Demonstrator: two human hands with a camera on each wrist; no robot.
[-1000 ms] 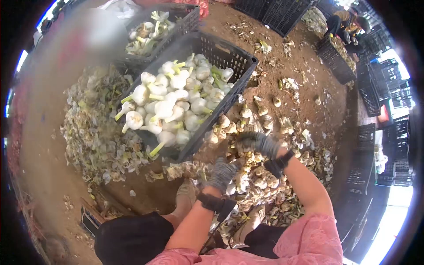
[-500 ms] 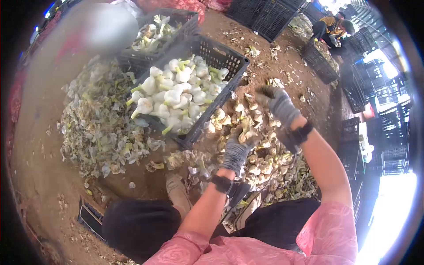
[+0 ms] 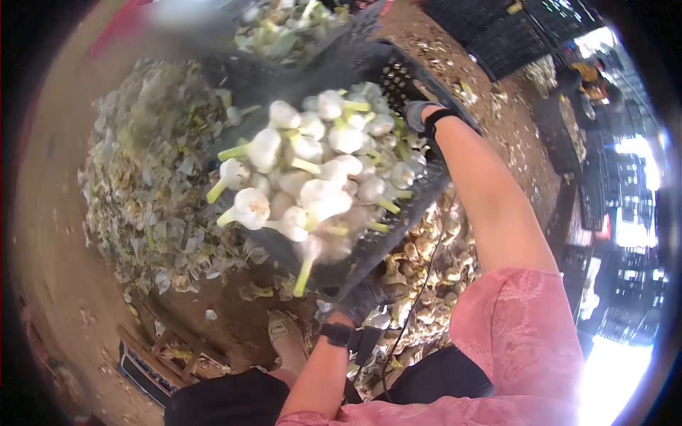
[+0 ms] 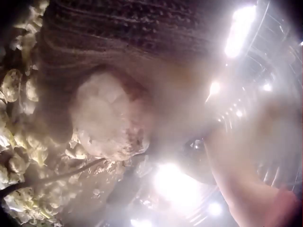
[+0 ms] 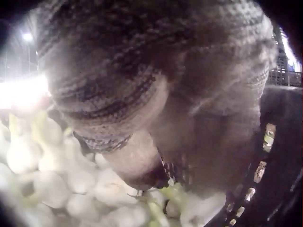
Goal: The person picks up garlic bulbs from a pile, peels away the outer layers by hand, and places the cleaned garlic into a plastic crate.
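Observation:
A black plastic crate (image 3: 426,213) heaped with trimmed white garlic bulbs (image 3: 305,149) stands before me. My gloved right hand (image 3: 418,113) reaches to its far wall, where the fingers hold the crate at the handle area. In the right wrist view the knitted glove (image 5: 109,94) covers most of the picture; the thumb tip is bare above the garlic, and the slotted wall lies beside the hand. Below the crate's near corner is my gloved left hand (image 3: 362,302), its fingers partly hidden. A pale garlic bulb (image 4: 104,116) shows in its grip in the left wrist view.
Untrimmed garlic (image 3: 426,305) lies on the ground at right. A heap of peelings (image 3: 156,192) spreads at left. Behind stands a second crate with stalky garlic (image 3: 291,35). A thin cable (image 3: 419,284) crosses near my legs. Another person (image 3: 590,82) sits at far right among black crates (image 3: 511,42).
My right hand has moved from over the loose garlic to the crate's far wall. The crate has come closer and covers part of the ground garlic. My left hand is lower, near the crate's corner.

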